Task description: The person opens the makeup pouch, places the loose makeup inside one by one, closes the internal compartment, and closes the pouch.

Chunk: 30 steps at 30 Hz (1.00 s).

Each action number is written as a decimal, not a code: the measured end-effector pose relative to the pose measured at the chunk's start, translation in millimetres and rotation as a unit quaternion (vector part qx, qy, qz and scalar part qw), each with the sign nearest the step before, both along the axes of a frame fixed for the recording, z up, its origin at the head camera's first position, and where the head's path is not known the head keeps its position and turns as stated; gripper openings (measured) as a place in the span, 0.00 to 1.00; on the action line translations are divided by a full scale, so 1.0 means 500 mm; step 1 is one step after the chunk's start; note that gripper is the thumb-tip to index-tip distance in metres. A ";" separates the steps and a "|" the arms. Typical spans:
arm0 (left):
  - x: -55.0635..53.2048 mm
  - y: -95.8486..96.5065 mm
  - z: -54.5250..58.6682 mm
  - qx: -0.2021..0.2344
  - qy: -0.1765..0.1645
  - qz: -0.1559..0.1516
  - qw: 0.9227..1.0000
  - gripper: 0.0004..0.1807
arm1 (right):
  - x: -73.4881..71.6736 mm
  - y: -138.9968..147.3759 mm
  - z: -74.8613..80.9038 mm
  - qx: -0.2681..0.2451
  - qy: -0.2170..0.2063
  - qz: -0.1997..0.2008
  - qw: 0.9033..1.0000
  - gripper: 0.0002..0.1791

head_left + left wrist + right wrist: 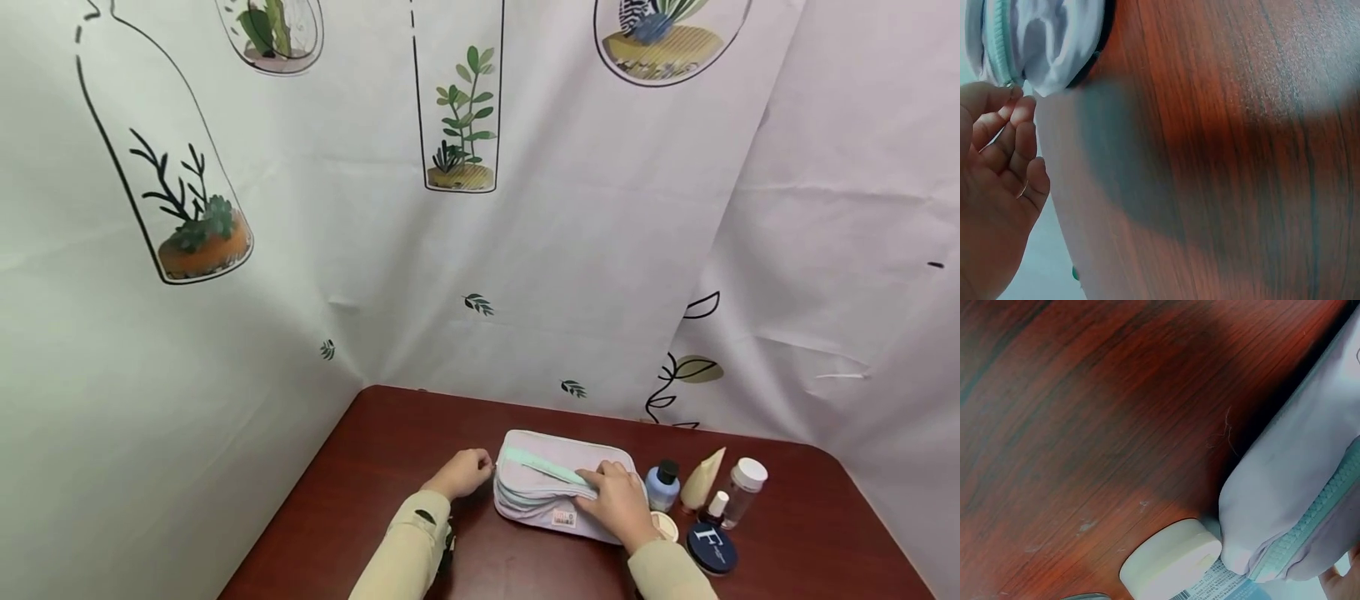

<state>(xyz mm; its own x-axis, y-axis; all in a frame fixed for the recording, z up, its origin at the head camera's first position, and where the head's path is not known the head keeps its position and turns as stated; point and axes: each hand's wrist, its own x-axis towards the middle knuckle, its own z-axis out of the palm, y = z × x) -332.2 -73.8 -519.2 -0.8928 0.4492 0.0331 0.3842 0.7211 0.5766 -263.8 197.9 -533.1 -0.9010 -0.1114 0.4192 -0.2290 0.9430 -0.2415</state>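
A pale lilac zippered pouch (555, 492) with mint-green trim lies on the table. Its mint zipper (999, 37) runs along the side, seen close in the left wrist view. At the pouch's left end, my left hand (467, 473) pinches the small zipper pull (1010, 84) between thumb and forefinger. My right hand (621, 500) grips the pouch's right front part, fingers over the top and thumb lower down. Only a bit of that hand shows at the edge of the right wrist view, beyond the pouch (1291, 481).
Right of the pouch stand a blue bottle with a black cap (663, 485), a cream tube (702, 481), a clear white-capped bottle (742, 492) and a small white-capped bottle (716, 507). A dark round compact (711, 547) and a cream round container (1169, 562) are nearer me.
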 end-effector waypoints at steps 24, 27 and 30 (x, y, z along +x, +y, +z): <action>0.040 0.052 0.016 0.091 0.006 -0.032 0.995 0.04 | -0.008 -0.038 0.012 0.005 0.038 -0.014 0.999 0.21; 0.045 0.067 0.013 0.083 0.030 -0.021 0.996 0.03 | -0.005 -0.047 0.017 0.009 0.037 -0.009 0.999 0.23; 0.050 0.074 0.008 0.075 0.042 -0.008 0.996 0.05 | -0.002 -0.042 0.026 0.008 0.004 0.013 1.000 0.28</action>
